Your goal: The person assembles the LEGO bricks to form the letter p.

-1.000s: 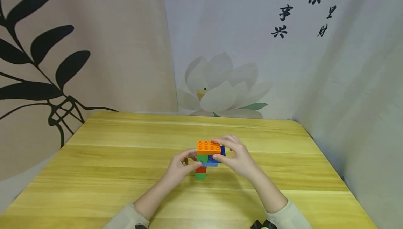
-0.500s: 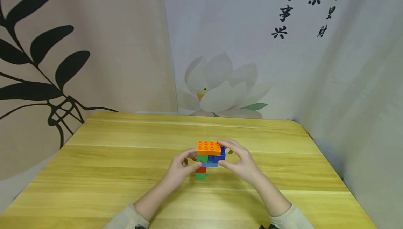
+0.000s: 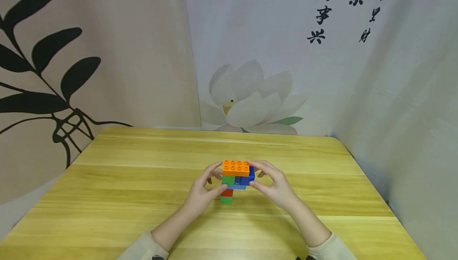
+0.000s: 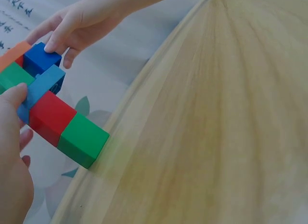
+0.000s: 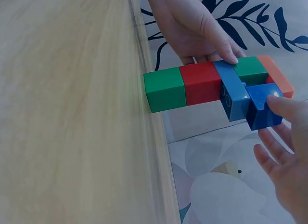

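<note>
A toy building brick tower stands upright on the table in the head view. From the bottom up it has a green brick (image 3: 226,200), a red brick (image 3: 227,193) and a light blue brick (image 3: 237,187). Above them sit another green brick (image 3: 228,180) and a dark blue brick (image 3: 247,180), topped by an orange brick (image 3: 235,168). My left hand (image 3: 201,190) grips the tower's left side, thumb (image 4: 17,93) near the light blue brick. On the other side my right hand (image 3: 275,184) holds the dark blue brick, thumb (image 5: 281,107) on its face and index fingertip at the orange brick's corner.
The wooden table (image 3: 143,188) extends around the tower on every side. A printed cloth (image 3: 257,45) with a flower and dark writing hangs behind its back edge. Dark bits of wrist gear (image 3: 310,257) show at the cuffs.
My right hand has drawn back rightward off the orange and dark blue bricks' front, uncovering more of the dark blue one. My left index finger has risen to the orange brick's left edge.
</note>
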Tool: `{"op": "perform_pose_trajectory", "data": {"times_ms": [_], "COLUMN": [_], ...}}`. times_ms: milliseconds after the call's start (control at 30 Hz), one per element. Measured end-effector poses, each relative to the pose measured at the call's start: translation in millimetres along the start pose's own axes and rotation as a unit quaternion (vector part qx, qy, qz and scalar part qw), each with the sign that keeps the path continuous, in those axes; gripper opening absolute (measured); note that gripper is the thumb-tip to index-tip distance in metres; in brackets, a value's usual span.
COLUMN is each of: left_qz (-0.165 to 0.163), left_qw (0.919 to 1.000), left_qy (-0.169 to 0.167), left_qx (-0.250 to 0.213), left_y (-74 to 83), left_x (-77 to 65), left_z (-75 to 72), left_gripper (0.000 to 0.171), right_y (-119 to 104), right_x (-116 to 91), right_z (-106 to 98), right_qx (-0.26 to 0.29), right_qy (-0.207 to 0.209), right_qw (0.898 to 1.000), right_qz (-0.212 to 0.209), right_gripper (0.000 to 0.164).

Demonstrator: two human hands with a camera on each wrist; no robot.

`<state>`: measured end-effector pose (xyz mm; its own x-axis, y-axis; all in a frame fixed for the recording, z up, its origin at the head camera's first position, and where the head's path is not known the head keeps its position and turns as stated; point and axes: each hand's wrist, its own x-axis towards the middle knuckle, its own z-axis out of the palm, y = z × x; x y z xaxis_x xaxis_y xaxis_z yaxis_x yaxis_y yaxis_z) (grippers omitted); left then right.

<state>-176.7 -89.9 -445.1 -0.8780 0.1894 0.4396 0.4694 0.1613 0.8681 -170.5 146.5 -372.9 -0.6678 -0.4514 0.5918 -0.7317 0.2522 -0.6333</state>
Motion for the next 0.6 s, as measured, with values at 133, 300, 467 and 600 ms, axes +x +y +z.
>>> {"op": "perform_pose_trajectory", "data": {"times_ms": [133,300,467,600], "left_qz": [0.043,0.061,0.049,0.025], "left_qw": [0.9991,0.9980,0.9987,0.9997], "left_qy": [-0.002,-0.002,-0.004,-0.004], "left_qx": [0.008,0.018,0.012,0.000], "left_y": [0.3,1.9,7.8,13.1], "left_x": [-0.6,0.0,1.7,3.1], "left_z": [-1.6,-2.7,-3.7,-4.1], "left_gripper": [0.063,0.061,0.057,0.055], "right_y": [2,2,0,0], "right_x": [-1,0,1,4], "right_z": [1,1,0,-2], "right_qx": [-0.003,-0.002,0.016,0.024], "right_qy": [0.003,0.005,0.004,-0.002], "right_qw": [1.000,1.000,1.000,0.999], "right_qz": [-0.002,-0.003,0.018,0.035], "right_gripper": [0.049,0.049,0.047,0.046]}}
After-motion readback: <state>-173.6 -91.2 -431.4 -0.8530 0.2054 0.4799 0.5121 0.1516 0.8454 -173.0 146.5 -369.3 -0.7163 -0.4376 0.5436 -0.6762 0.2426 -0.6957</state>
